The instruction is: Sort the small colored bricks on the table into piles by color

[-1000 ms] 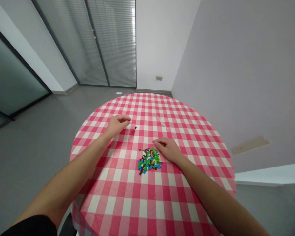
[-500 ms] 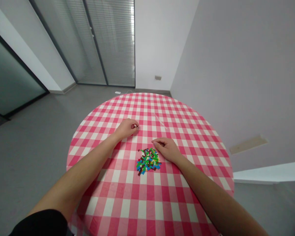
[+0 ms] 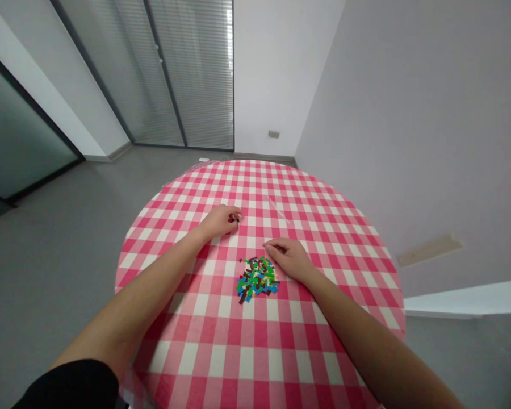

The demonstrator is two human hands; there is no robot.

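Note:
A pile of small building bricks (image 3: pixel 258 279) in green, blue, dark brown, yellow and white lies in the middle of the table. Beyond it on the left, my left hand (image 3: pixel 220 220) is curled low over the cloth, with small dark brown bricks (image 3: pixel 234 218) between thumb and fingers. My right hand (image 3: pixel 290 258) rests on the cloth at the pile's upper right edge, thumb and forefinger drawn together. Whatever its fingers may hold is hidden or too small to see.
The round table wears a red-and-white checked cloth (image 3: pixel 221 346). Behind it are a glass partition with blinds (image 3: pixel 204 74) and a white wall with a socket (image 3: pixel 273 134). A grey wall (image 3: pixel 426 125) runs close along the right side.
The fingers of my left hand have parted slightly, showing more of the dark brown bricks. My right hand and the pile have stayed in place.

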